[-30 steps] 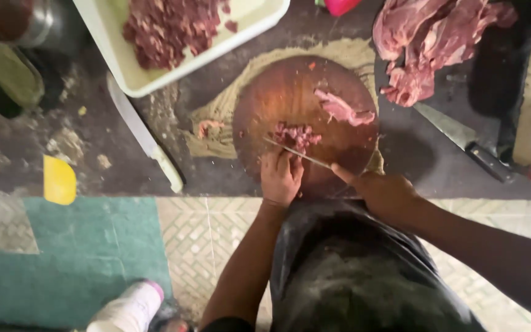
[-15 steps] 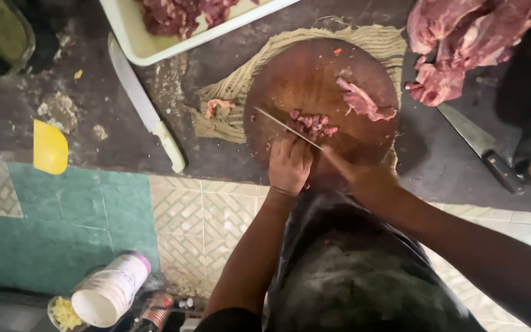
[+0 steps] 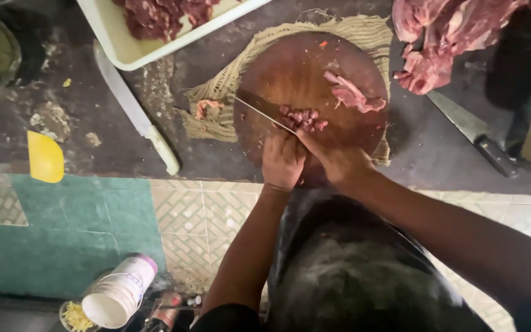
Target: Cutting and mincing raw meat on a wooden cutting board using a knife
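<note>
The round wooden chopping block (image 3: 305, 80) is taken as the reference; it is seated on a piece of coarse burlap (image 3: 222, 86) over a dark counter.

A knife (image 3: 264, 109) is grasped in the right hand (image 3: 339, 163), the fingers closed about the handle at the near edge of the block; the blade is laid flat-angled across the block's left half, tip toward the left rim. The left hand (image 3: 283, 158) is curled just beside the right one at the same near edge, fingertips bent down next to the blade; whether anything is pinched beneath them cannot be told.

A small heap of diced meat (image 3: 304, 118) is seen near the block's centre, touching the blade's right side. A larger uncut meat strip (image 3: 351, 95) is lying right of centre on the block.

A meat scrap (image 3: 207, 107) rests on the burlap left of the block. Beyond the block to the left, a cream tray (image 3: 124, 49) of cut meat; a white-handled long knife (image 3: 136, 114) lies left of the burlap. Right of the block: raw meat slabs (image 3: 444, 37) and a dark-handled cleaver (image 3: 471, 132) (blade pointing toward the slabs).
</note>
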